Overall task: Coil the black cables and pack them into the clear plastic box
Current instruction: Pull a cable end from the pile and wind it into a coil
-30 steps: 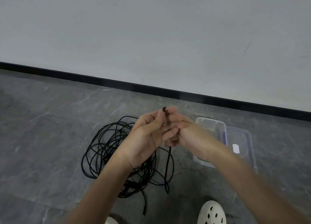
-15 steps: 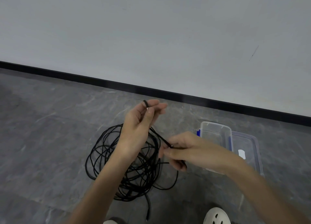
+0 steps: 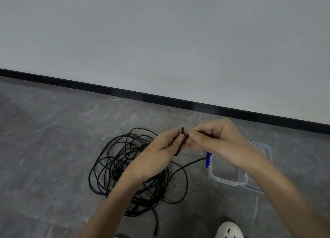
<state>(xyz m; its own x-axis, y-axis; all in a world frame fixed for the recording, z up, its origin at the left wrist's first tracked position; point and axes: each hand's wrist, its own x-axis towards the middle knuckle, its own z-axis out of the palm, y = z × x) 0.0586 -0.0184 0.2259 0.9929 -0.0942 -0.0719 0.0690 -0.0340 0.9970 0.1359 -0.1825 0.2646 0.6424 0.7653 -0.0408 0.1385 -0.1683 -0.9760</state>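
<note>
Partly hidden box (image 3: 226, 181), right hand (image 3: 220, 139) pinching cable (image 3: 179, 148)

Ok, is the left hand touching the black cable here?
Touching. The head view shows the left hand pinching the black cable between thumb and fingers, tip sticking up.

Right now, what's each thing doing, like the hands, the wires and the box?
left hand: holds the cable end, which sticks up.
right hand: pinches that cable end too, right beside the left hand.
black cables: loose tangled pile on the floor, not coiled.
clear plastic box: open, on the floor, no cable showing inside.
lid: off, beside the box.
</note>
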